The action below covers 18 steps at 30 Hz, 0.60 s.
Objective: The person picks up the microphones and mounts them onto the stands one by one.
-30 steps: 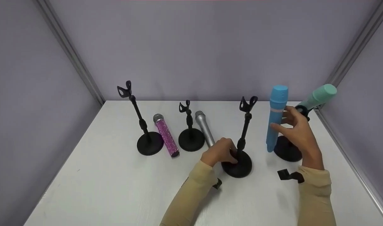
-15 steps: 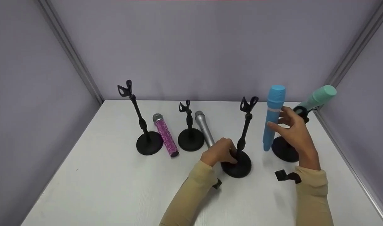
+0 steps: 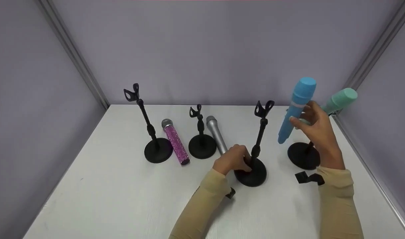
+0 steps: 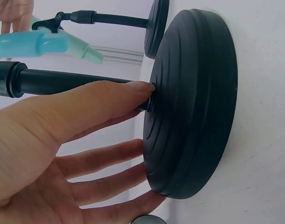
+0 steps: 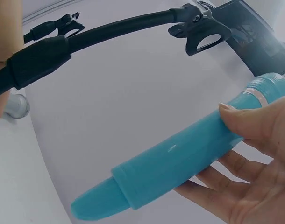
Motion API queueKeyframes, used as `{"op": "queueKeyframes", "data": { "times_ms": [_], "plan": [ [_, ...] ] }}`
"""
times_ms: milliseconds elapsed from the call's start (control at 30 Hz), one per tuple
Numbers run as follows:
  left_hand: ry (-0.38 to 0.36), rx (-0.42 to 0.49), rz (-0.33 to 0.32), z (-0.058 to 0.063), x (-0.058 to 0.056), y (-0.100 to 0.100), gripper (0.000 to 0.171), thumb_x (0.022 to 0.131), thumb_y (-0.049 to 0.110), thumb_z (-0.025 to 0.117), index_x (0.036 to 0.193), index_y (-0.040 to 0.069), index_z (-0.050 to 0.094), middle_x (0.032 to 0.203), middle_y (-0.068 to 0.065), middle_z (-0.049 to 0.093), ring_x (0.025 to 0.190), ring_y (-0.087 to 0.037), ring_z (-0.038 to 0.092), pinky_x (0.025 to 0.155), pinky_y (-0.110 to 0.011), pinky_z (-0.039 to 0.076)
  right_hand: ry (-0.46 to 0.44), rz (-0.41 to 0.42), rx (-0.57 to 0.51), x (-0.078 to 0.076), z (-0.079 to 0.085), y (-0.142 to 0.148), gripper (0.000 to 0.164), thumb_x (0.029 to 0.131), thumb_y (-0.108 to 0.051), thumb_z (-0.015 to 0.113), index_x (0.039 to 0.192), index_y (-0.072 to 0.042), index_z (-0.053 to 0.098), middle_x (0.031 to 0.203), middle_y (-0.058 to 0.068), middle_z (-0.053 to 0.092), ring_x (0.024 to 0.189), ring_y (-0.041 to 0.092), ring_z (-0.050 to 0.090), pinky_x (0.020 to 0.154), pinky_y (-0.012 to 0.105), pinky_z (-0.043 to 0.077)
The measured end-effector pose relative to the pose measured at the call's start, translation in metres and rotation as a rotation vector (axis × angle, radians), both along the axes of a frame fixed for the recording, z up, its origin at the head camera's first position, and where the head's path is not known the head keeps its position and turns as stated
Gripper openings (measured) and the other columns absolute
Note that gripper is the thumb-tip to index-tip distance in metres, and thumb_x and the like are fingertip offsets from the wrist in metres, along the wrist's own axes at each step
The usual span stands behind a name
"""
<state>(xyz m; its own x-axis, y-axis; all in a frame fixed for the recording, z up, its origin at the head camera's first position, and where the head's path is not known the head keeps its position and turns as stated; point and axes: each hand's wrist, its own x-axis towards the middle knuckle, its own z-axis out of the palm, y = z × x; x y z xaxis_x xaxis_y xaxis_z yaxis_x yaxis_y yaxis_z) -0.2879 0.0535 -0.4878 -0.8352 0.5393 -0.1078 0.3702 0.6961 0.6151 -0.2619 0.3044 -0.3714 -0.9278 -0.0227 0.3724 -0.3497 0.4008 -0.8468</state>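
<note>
1. A blue microphone [image 3: 294, 112] is held aslant above the surface [image 3: 122, 199], its head pointed up and rightward, its tail down and leftward.
2. It is grasped by the fingers of the right hand [image 3: 320, 136].
3. A black stand [image 3: 256, 151] is pinched low down by the left hand [image 3: 234, 159].

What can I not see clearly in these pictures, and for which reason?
Silver microphone: in the head view, its lower end is hidden by the left hand.
Right hand: in the right wrist view, its fingertips, except the thumb's, are hidden behind the blue microphone.
Dark panel: in the right wrist view, its image is too blurred.
</note>
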Motion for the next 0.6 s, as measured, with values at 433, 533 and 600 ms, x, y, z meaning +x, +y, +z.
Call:
{"op": "queueKeyframes", "data": {
  "times_ms": [433,533,600],
  "plan": [
    [0.017,-0.015,-0.007,0.0,0.001,-0.001,0.016,0.078,0.01,0.089,0.092,0.009,0.083,0.087,0.001,0.078,0.068,-0.005,0.06,0.063,-0.017,0.049,-0.037,0.193,-0.081,-0.034,0.06,-0.031,0.061,0.1,-0.022,0.068,0.155,-0.017,0.043,0.135,0.001,0.068,0.119,0.009,0.067,0.089,0.022,0.058],
    [0.022,-0.011,-0.008,-0.001,0.001,-0.001,0.015,0.078,0.01,0.089,0.091,0.01,0.083,0.086,0.001,0.078,0.068,-0.005,0.059,0.062,-0.017,0.049,-0.051,0.231,-0.05,-0.042,0.068,-0.037,0.063,0.099,-0.022,0.07,0.156,-0.019,0.041,0.138,0.007,0.066,0.121,0.012,0.067,0.09,0.023,0.058],
    [0.021,-0.011,-0.002,-0.002,0.0,-0.001,0.015,0.078,0.01,0.089,0.092,0.01,0.083,0.087,0.002,0.077,0.069,-0.005,0.059,0.062,-0.017,0.049,-0.062,0.259,-0.026,-0.046,0.072,-0.041,0.066,0.099,-0.022,0.07,0.157,-0.021,0.039,0.141,0.01,0.065,0.125,0.015,0.066,0.091,0.024,0.058]
  ]
}}
